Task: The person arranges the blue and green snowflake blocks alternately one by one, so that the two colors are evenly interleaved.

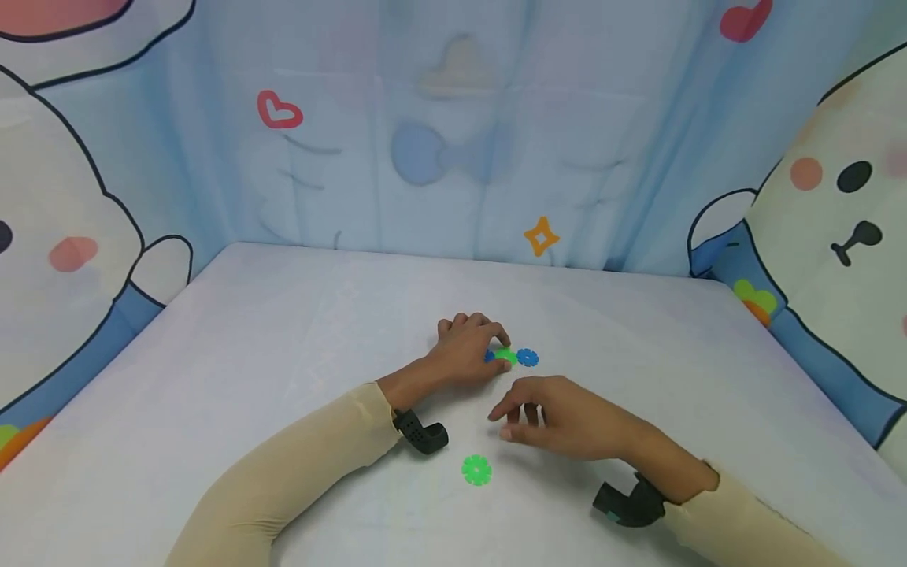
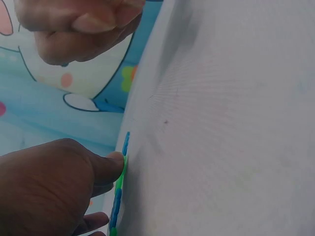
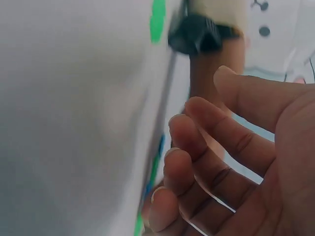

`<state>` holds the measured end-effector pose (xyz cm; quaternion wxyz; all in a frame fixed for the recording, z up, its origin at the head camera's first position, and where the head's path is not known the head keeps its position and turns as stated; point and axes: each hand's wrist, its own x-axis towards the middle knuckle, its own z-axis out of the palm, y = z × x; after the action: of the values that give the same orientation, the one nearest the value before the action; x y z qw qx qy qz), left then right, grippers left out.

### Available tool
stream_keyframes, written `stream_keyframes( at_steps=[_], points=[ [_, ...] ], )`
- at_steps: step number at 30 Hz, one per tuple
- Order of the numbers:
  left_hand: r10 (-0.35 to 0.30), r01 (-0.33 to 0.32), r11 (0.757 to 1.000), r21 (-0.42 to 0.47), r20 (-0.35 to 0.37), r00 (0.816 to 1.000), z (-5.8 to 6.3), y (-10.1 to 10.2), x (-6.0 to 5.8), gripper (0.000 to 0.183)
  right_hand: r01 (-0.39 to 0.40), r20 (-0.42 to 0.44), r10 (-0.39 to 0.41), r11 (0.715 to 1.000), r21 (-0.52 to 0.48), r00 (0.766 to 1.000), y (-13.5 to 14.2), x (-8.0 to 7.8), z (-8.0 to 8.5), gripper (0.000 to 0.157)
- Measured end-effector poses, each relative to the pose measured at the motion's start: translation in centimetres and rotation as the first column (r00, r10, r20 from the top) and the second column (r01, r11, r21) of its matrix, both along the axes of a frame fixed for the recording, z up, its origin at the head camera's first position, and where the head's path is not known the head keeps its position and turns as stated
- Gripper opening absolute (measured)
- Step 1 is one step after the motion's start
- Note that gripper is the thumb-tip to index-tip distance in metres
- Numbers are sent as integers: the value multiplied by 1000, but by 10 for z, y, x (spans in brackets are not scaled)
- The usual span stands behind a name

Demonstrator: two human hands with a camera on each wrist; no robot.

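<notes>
Toward the middle of the table, my left hand (image 1: 464, 352) pinches a flat green notched disc (image 1: 506, 357) between thumb and index finger. That disc sits in a row, with a blue notched disc (image 1: 527, 357) at its right and another blue disc (image 2: 115, 209) at its left, partly behind the hand. Beyond that, the end of one more green disc (image 2: 113, 231) shows in the left wrist view. My right hand (image 1: 567, 417) hovers nearer and to the right, fingers loosely bent, holding nothing. A single green disc (image 1: 477, 470) lies apart on the table in front of it.
The discs lie on a white-covered table (image 1: 340, 315). A blue printed curtain (image 1: 319, 197) with cartoon figures hangs behind and along the sides. Black bands with camera mounts (image 1: 421, 433) sit on both wrists, below beige sleeves (image 1: 305, 465).
</notes>
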<state>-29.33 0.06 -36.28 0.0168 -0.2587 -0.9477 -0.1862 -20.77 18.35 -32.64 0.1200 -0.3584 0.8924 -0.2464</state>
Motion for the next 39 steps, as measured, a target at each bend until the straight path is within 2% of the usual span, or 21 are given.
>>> stream_keyframes(
  at_steps=[6,13,20,28,39],
  points=[
    [-10,10,1000,11,17,1000,1,1,0,39,-82,12,83,996,-14,997,-18,17,-9,17],
    [-23,22,999,26,34,999,4,7,1,40,-54,19,54,998,-33,998,-25,27,-12,15],
    [-19,18,1000,11,77,997,5,23,1,41,-52,9,53,998,-46,999,-27,29,-16,16],
    [34,-33,999,-20,66,997,1,28,0,46,-57,1,57,998,-21,998,-31,30,-16,20],
    [-8,8,1000,12,28,1000,-2,28,1,39,-68,1,68,998,4,998,-28,31,-16,22]
  ],
)
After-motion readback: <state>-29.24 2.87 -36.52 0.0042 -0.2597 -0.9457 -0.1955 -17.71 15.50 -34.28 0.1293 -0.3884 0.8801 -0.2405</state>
